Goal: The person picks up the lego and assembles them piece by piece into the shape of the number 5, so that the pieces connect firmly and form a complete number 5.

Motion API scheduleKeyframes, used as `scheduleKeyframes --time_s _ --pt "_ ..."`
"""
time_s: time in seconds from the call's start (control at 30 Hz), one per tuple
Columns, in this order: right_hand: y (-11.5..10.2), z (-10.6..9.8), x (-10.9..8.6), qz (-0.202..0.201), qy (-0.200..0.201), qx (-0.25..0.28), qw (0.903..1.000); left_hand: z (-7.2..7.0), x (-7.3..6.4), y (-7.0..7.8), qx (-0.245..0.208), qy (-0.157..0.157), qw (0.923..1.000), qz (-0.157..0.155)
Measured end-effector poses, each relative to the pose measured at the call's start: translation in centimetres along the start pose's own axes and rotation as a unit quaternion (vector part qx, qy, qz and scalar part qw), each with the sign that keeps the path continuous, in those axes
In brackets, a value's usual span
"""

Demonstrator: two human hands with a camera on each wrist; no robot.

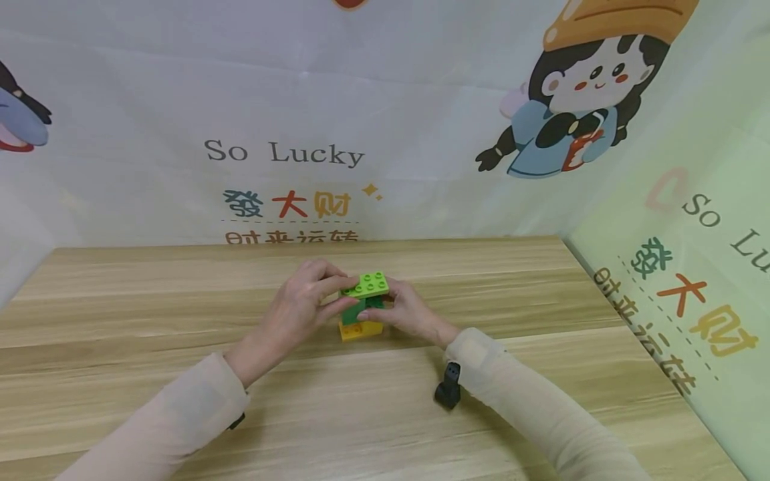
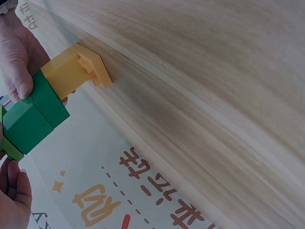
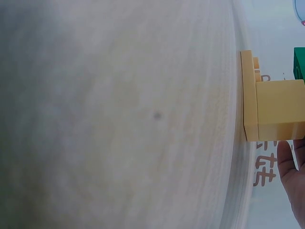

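Note:
A small stack of building bricks stands on the table in front of me. Its base is a flat yellow plate (image 3: 249,95) carrying a yellow brick (image 3: 280,109). Dark green bricks (image 2: 35,114) sit above that, and a lime-green studded brick (image 1: 371,286) tops the stack. From the left, my left hand (image 1: 305,294) pinches the lime brick at its edge, index finger on top and thumb lower down. On the other side my right hand (image 1: 415,312) grips the dark green bricks, its thumb across their front; the other fingers are partly hidden behind.
The stack stands on a wood-grain table (image 1: 337,414). Behind it hangs a pale printed cloth (image 1: 421,200), and another printed side (image 1: 710,220) closes off the right. A black device (image 1: 448,386) is attached beneath the right sleeve.

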State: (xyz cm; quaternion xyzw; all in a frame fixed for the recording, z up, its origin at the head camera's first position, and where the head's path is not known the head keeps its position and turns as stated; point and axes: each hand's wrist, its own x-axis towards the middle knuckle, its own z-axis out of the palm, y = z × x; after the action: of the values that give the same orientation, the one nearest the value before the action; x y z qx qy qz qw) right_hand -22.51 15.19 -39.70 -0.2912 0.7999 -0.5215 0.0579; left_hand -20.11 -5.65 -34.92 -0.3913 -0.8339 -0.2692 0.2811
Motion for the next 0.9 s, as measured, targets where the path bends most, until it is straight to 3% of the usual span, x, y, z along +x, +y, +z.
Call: scheduleKeyframes --time_s 0.3,0.9 --pt "-0.16 0.02 -0.16 0.005 0.000 0.007 1.0000 0.02 -0.01 0.01 -0.001 0.002 1.0000 0.000" --pt "-0.17 -0.03 -0.18 0.001 0.003 -0.006 1.0000 -0.42 0.46 0.23 0.007 -0.031 0.9995 -0.008"
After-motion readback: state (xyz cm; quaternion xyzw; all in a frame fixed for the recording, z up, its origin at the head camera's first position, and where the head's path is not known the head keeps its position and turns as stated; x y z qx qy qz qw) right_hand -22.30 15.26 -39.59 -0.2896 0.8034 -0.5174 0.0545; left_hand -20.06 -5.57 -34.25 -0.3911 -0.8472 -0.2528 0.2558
